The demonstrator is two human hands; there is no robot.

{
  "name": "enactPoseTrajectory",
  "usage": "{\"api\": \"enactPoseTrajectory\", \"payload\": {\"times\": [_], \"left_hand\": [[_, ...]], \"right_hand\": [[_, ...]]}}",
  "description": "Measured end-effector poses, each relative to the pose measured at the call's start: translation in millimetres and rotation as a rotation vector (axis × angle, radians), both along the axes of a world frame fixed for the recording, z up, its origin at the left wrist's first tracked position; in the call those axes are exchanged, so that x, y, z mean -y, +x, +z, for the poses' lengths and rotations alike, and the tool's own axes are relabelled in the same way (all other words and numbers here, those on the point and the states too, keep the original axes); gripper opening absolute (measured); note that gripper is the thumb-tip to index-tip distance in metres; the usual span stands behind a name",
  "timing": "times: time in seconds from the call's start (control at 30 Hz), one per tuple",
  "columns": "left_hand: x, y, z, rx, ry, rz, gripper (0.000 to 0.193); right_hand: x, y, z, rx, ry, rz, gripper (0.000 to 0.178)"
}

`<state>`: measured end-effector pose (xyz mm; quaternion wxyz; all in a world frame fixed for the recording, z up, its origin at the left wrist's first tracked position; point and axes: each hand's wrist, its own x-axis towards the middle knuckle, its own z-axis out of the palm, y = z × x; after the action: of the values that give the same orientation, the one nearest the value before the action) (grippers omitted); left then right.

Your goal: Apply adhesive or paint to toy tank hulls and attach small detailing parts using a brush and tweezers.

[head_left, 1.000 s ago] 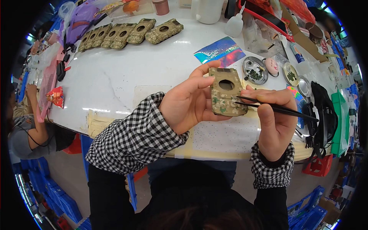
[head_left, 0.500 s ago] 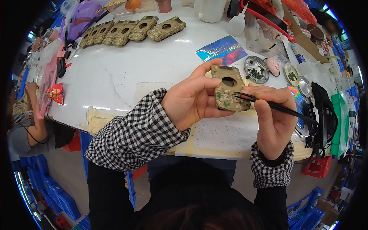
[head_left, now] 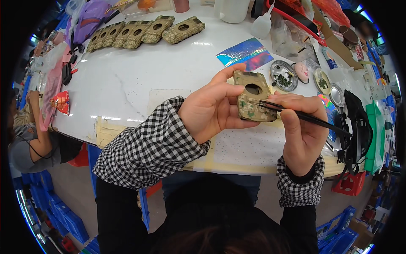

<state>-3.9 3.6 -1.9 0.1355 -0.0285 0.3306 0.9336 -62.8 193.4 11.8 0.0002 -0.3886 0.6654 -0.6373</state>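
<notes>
You had the camouflage hull (head_left: 248, 111) in your left hand (head_left: 207, 111), raised above the white surface (head_left: 131, 91) in front of you. That grip was curled closed around the hull's left side, the thumb by the round hole and the other fingers around its edge and underneath. Your right hand (head_left: 302, 133) had its grip pinched shut on the black tweezers (head_left: 315, 120), thumb and fingers pressing the two arms near the middle. The tips lay at the part of the hull on your side of the hole — whether they had hold of a small piece, I could not tell.

Beyond the hull lay an iridescent sheet (head_left: 243, 53). To its right stood a round metal tin (head_left: 280, 66) with small dark green pieces (head_left: 284, 80) in it, and just beside that a pink oval object (head_left: 302, 72). A white squeeze bottle (head_left: 260, 28) stood farther back. Seven similar hulls (head_left: 139, 39) sat in a row at the far left — each with a round hole on top. Under your wrists' side of the hull, a speckled white sheet (head_left: 245, 154) covered the near edge.
</notes>
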Motion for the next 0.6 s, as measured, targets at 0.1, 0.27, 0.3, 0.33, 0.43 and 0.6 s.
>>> {"api": "enactPoseTrajectory", "payload": {"times": [0.1,0.27,0.3,0.33,0.43,0.6], "left_hand": [[0.5,0.2,-0.6,-0.002,0.004,0.001,0.061],[0.8,0.2,-0.3,-0.001,0.006,-0.002,0.061],[0.6,0.3,-0.2,-0.002,0.004,-0.001,0.061],[0.5,0.3,0.0,-0.003,0.001,-0.002,0.061],[-1.0,1.1,1.8,0.015,-0.045,0.002,0.058],[-3.0,1.7,3.6,0.035,-0.071,0.015,0.057]], "right_hand": [[0.7,-0.1,-0.8,-0.001,0.0,0.001,0.013],[0.7,0.0,0.0,-0.002,0.002,0.002,0.013],[0.7,0.1,0.2,-0.002,0.001,0.001,0.013],[0.6,0.2,0.5,-0.003,0.001,0.0,0.013],[0.0,0.6,0.7,0.011,-0.003,-0.001,0.013],[-0.2,1.0,0.7,0.011,0.003,-0.006,0.013]]}}
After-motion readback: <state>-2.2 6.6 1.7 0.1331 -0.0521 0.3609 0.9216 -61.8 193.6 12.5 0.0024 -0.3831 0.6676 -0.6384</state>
